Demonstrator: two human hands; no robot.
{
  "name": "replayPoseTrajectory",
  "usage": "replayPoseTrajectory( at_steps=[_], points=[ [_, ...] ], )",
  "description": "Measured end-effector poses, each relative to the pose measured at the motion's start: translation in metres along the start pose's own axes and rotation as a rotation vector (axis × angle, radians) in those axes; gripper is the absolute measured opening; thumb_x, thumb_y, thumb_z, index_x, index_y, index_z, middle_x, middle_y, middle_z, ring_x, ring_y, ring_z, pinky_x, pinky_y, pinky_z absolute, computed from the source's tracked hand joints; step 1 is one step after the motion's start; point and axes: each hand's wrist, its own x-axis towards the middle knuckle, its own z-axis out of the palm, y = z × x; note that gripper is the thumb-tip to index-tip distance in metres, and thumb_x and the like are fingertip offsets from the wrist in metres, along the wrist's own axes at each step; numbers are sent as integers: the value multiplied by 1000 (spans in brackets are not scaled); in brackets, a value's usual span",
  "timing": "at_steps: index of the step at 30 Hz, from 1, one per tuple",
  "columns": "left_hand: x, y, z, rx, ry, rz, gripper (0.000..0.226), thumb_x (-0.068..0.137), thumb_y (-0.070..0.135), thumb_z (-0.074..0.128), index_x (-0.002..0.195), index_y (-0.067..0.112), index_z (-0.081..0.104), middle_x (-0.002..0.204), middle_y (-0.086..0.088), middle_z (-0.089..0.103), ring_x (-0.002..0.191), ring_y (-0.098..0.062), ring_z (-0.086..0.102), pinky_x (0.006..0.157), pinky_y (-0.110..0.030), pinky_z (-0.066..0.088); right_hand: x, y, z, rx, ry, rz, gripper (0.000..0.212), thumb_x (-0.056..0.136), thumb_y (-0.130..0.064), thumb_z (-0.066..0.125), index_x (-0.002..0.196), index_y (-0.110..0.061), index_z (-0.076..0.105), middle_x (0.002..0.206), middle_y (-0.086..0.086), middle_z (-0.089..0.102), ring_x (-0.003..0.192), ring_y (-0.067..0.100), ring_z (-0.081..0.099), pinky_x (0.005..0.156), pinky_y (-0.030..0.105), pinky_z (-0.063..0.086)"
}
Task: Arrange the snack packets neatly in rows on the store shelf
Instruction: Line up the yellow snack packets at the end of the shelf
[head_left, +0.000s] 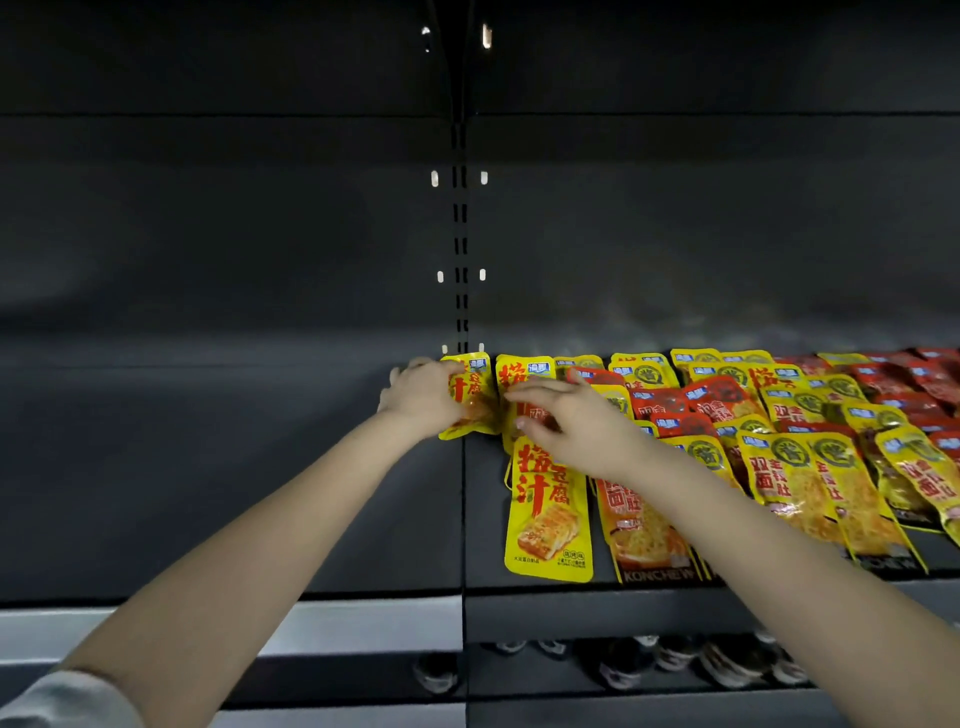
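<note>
left grip (423, 395) holds yellow packet (476, 378); right grip (571, 421) touches neighbouring packet (523, 370).

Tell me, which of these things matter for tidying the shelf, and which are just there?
Part of the job: left hand on the leftmost packet; right hand flat on the next packet; front yellow packet; jumbled pile; shelf.
Just there: slotted post; blurry dark items below.

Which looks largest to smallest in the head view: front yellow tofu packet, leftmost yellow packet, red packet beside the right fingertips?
1. Front yellow tofu packet, but it lies nearest the camera.
2. Leftmost yellow packet, farther back and partly covered.
3. Red packet, mostly hidden, so unsure.
</note>
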Motion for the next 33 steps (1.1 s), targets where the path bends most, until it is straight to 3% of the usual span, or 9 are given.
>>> replayPoseTrajectory(
  at_steps=[4,8,11,16,18,22,26,29,33],
  points=[
    [-15,19,-7,-170,72,148,46,80,25,68,124,31,56,133,-3,52,121,-25,47,98,-35,43,-2,15,-22,2,53,50,39,94,-31,49,132,-21,50,136,-3,51,131,15,40,116,42,10],
    [-42,38,-15,-245,-102,268,46,79,31,73,122,27,58,120,5,60,99,-10,57,83,-20,41,-19,18,-31,-35,25,51,47,90,-38,55,134,-21,48,136,-3,50,132,13,39,116,42,8],
    [-65,41,-6,-147,-196,274,68,73,45,75,133,30,48,126,9,56,110,-9,52,88,-22,41,-41,13,-27,-114,-13,29,57,86,-48,56,137,-24,45,138,-6,48,132,10,37,117,40,7],
    [-91,39,23,63,-155,293,95,68,60,71,147,34,24,152,9,29,138,-16,28,110,-38,32,-70,-1,-14,-224,-73,44,74,80,-61,55,142,-28,35,147,-10,35,139,11,23,116,39,-4],
    [-96,36,30,32,-136,302,97,68,59,71,147,36,21,152,13,26,139,-15,26,111,-37,31,-77,-6,-7,-236,-65,47,74,79,-65,49,141,-26,38,148,-7,35,140,14,24,115,37,-4],
    [-102,31,40,-112,-130,266,100,67,52,76,148,35,19,152,10,29,139,-16,26,112,-34,27,-84,-7,4,-282,-8,47,86,71,-73,23,133,-21,51,142,1,45,135,24,35,113,50,13],
    [-107,33,44,-147,-107,247,95,70,45,77,147,33,23,146,3,39,134,-20,34,108,-35,33,-86,-9,3,-313,-60,103,94,67,-76,11,143,-26,34,152,1,29,143,25,16,116,50,6],
    [-110,35,44,-222,-130,247,84,74,35,77,143,36,30,136,0,47,127,-20,42,104,-39,40,-83,-10,0,-250,-111,125,83,75,-71,31,146,-27,26,150,0,26,142,23,12,117,50,4],
    [-114,33,45,-290,-72,249,78,75,27,77,140,36,35,131,2,46,122,-18,45,101,-38,43,-79,-16,1,-194,-51,74,76,82,-54,56,145,-24,28,144,2,30,137,23,22,117,48,1]
  ],
)
